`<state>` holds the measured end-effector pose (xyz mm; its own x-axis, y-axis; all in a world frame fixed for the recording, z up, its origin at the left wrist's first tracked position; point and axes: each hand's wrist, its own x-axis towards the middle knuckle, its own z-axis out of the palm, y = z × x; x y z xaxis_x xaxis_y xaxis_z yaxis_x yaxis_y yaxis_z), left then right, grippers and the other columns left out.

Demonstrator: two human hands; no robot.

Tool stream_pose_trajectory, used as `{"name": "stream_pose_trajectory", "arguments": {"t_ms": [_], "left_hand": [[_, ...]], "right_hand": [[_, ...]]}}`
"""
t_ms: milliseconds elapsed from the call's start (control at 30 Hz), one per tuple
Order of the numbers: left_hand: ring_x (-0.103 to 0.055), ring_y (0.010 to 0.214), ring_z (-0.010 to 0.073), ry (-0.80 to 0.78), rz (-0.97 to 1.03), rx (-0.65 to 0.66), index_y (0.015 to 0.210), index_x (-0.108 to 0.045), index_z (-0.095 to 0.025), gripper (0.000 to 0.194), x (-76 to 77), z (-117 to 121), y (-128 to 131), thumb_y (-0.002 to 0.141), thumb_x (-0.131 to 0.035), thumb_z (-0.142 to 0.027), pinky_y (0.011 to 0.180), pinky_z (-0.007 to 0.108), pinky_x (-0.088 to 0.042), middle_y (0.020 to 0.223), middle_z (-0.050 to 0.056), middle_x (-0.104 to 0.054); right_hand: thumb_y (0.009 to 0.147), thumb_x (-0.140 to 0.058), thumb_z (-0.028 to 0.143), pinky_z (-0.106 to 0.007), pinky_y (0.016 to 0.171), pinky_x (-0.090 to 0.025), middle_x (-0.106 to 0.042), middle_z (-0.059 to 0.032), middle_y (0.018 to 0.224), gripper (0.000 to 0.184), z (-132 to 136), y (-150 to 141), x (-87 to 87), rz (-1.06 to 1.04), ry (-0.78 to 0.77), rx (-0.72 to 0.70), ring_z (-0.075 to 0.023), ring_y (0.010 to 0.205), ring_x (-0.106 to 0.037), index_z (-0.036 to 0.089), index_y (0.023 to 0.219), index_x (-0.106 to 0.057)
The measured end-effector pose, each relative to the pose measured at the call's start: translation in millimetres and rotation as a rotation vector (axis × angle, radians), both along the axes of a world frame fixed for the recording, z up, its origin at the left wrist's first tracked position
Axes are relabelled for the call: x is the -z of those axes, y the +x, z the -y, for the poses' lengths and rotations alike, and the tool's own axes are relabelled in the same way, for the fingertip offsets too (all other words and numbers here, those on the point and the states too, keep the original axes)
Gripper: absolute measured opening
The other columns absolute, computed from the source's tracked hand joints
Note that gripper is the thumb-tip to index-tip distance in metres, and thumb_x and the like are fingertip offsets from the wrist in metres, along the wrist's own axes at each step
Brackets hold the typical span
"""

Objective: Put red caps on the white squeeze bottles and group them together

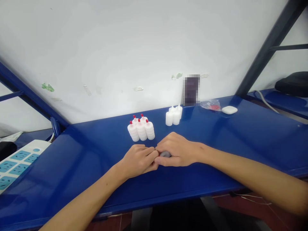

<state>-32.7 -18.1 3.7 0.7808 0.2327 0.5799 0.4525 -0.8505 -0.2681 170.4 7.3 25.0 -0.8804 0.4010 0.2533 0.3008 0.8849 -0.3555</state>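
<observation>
My right hand (175, 150) is wrapped around a small grey rounded object (165, 154), most of it hidden, so its kind does not show. Against its fingertips rest the curled fingers of my left hand (141, 158); whatever they hold, if anything, is concealed. Just beyond my left hand, several white squeeze bottles with red tips (141, 129) stand in a tight cluster. Farther back and to the right, several white bottles without red tips (173, 116) stand together.
The blue tabletop (91, 154) meets a white wall. At the back right are a clear plastic bag with red pieces (211, 105), a white rounded object (229, 110) and a pixelated dark rectangle (191, 89). A power strip (21, 162) lies at the left edge.
</observation>
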Motion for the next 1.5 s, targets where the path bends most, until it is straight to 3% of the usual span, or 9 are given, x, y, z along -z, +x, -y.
{"name": "stream_pose_trajectory", "arguments": {"t_ms": [300,533,667,800,1000,1133,1267,1367,1500], "left_hand": [[-0.047,0.043,0.0092,0.019,0.021,-0.052,0.072,-0.047,-0.018,0.025,0.3,2,2,0.096,-0.043,-0.020,0.045,0.024,-0.032,0.056,-0.004,-0.057],[-0.043,0.040,0.0089,-0.120,0.064,-0.048,0.074,-0.045,-0.018,0.027,10.5,0,1,0.099,-0.037,-0.021,0.044,0.025,-0.028,0.055,-0.003,-0.057],[-0.038,0.042,0.0080,-0.403,0.061,-0.004,0.073,-0.041,-0.019,0.027,11.8,-2,-3,0.099,-0.037,-0.025,0.046,0.024,-0.027,0.055,-0.005,-0.048],[-0.027,0.046,0.0065,-0.800,0.074,-0.037,0.068,-0.035,-0.019,0.032,-4.5,-4,-15,0.099,-0.038,-0.027,0.046,0.021,-0.024,0.055,-0.007,-0.032],[-0.020,0.052,0.0075,-1.126,-0.021,-0.274,0.062,-0.033,-0.018,0.040,-28.5,-15,-53,0.097,-0.040,-0.035,0.045,0.021,-0.020,0.058,-0.005,-0.024],[-0.016,0.050,0.0077,-1.118,-0.105,-0.375,0.060,-0.029,-0.018,0.044,-29.1,-21,-66,0.095,-0.043,-0.039,0.043,0.022,-0.016,0.057,-0.005,-0.021],[-0.017,0.050,0.0074,-1.031,-0.080,-0.403,0.059,-0.031,-0.018,0.044,-32.1,-20,-70,0.095,-0.045,-0.038,0.044,0.022,-0.018,0.056,-0.005,-0.022],[-0.020,0.049,0.0068,-0.772,0.017,-0.350,0.057,-0.033,-0.017,0.042,-32.3,-18,-69,0.096,-0.045,-0.030,0.046,0.022,-0.020,0.054,-0.006,-0.024],[-0.023,0.047,0.0072,-0.312,0.133,-0.182,0.057,-0.034,-0.018,0.039,-22.4,-17,-60,0.094,-0.048,-0.019,0.048,0.025,-0.021,0.052,-0.006,-0.028]], "right_hand": [[0.082,-0.053,0.038,-0.024,0.051,-0.020,-0.048,0.0056,0.054,0.019,1,-1,0.1,-0.020,0.027,0.114,-0.0095,0.047,-0.036,0.019,0.079,-0.052],[0.085,-0.050,0.034,-0.024,0.050,-0.020,-0.056,0.0048,0.058,0.021,-1,-1,-2.9,0.016,0.017,0.088,-0.0107,0.046,-0.039,0.019,0.099,-0.053],[0.091,-0.046,0.044,-0.024,0.051,-0.021,-0.056,0.0018,0.063,0.028,-4,-1,0.4,0.031,0.071,0.082,-0.0110,0.050,-0.039,0.018,0.092,-0.055],[0.093,-0.045,0.050,-0.025,0.052,-0.022,-0.053,0.0005,0.064,0.039,-11,5,1.6,0.007,0.092,0.111,-0.0103,0.053,-0.038,0.017,0.073,-0.051],[0.087,-0.046,0.024,-0.026,0.060,-0.031,-0.051,-0.0005,0.069,0.024,-25,18,-0.9,-0.201,0.036,0.263,-0.0112,0.061,-0.044,0.017,0.063,-0.043],[0.088,-0.039,0.020,-0.024,0.055,-0.035,-0.048,0.0037,0.057,0.021,-30,22,0.4,-0.255,-0.232,0.309,-0.0093,0.051,-0.046,0.018,0.067,-0.043],[0.092,-0.035,0.023,-0.022,0.047,-0.040,-0.051,0.0046,0.064,0.018,-33,25,2.6,-0.305,-0.555,0.297,-0.0076,0.044,-0.050,0.019,0.076,-0.044],[0.096,-0.031,0.027,-0.022,0.045,-0.042,-0.047,0.0054,0.068,0.017,-33,26,1.4,-0.365,-0.670,0.289,-0.0076,0.044,-0.048,0.021,0.086,-0.043],[0.101,-0.028,0.032,-0.022,0.047,-0.040,-0.045,0.0058,0.069,0.017,-30,27,-4.4,-0.369,-0.627,0.266,-0.0082,0.049,-0.047,0.022,0.094,-0.040]]}}
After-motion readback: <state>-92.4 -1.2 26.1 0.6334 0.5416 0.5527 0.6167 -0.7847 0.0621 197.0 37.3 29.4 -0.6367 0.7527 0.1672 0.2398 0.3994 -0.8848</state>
